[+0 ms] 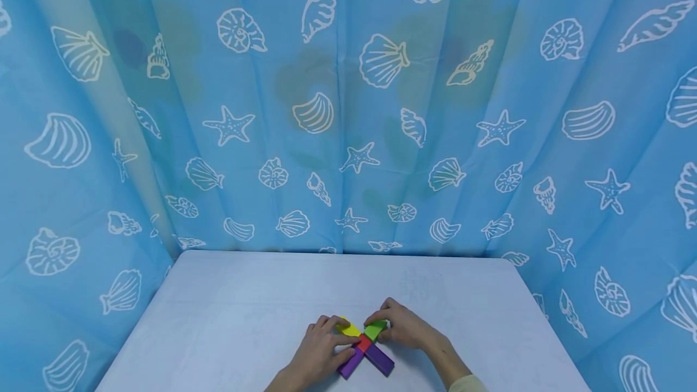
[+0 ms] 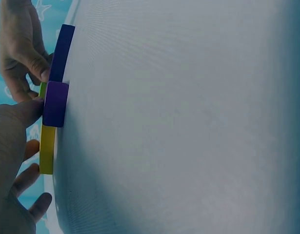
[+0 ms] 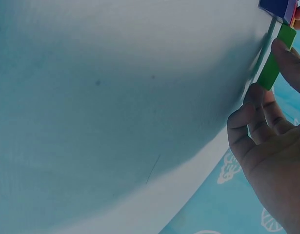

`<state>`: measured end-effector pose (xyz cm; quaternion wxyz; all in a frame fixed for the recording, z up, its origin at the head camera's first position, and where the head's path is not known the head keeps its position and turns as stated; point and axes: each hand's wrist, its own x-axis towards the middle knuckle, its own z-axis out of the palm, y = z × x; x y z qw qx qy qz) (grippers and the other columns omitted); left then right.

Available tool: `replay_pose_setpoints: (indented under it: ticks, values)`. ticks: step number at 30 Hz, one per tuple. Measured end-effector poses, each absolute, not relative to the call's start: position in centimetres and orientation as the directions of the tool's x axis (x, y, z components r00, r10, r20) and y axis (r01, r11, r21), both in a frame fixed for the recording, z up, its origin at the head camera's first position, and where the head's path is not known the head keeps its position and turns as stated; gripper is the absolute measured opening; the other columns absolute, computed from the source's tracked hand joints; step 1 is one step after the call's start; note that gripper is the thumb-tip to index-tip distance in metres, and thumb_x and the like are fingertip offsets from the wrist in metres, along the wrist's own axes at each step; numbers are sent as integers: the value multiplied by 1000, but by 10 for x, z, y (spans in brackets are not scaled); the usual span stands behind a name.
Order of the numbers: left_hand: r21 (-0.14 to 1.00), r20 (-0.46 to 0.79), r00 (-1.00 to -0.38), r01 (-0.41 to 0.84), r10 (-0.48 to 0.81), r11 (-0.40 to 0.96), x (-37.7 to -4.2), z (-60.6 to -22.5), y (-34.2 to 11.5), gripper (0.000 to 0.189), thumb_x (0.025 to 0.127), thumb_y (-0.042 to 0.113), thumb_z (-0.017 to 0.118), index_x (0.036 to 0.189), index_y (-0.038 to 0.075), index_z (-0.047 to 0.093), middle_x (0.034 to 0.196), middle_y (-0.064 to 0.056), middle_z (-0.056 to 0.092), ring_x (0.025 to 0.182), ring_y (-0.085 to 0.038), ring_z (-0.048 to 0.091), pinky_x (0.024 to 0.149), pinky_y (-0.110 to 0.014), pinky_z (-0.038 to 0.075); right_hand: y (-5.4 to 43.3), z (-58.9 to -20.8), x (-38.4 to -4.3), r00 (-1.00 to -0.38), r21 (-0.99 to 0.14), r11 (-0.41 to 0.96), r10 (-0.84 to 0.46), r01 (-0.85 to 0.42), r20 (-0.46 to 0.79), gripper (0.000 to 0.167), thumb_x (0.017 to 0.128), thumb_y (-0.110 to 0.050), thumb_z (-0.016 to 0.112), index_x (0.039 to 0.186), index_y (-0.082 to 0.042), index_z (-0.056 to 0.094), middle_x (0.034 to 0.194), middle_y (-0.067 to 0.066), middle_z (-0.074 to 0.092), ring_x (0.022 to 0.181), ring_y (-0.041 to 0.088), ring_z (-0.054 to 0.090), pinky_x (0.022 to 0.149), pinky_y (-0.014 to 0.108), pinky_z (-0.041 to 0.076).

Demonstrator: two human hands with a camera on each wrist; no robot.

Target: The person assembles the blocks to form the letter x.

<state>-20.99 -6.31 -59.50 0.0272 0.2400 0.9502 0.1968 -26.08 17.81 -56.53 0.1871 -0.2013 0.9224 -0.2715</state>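
Colored blocks lie in an X on the table: a red block [image 1: 364,342] in the middle, a yellow block [image 1: 350,328] at upper left, a green block [image 1: 376,330] at upper right. Below are a purple block [image 1: 350,366] to the left and a dark purple block [image 1: 380,360] to the right. My left hand [image 1: 320,346] spreads over the left side, thumb at the purple block, a finger on the red one, others by the yellow one. With thumb and fingers my right hand [image 1: 406,325] pinches the green block at its two ends.
The white table [image 1: 245,295] extends behind and to both sides of the blocks. A blue curtain [image 1: 337,186] with white shell and starfish prints hangs along its back edge and at both sides.
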Motion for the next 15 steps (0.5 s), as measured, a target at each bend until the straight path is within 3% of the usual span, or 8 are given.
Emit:
replay_pose_setpoints:
  ticks: [15]
  values:
    - [387,40,-881,448,471,806,-211,-595,-63,29,93,51,66,121,46,70,128,11,58,114,-17,49,88,-44,44,175,-566,-258,-859,-533,796,-459,-287,-225,34,86,-19,78,116,-36,74,104,-6,52,92,13,53,87,41,50]
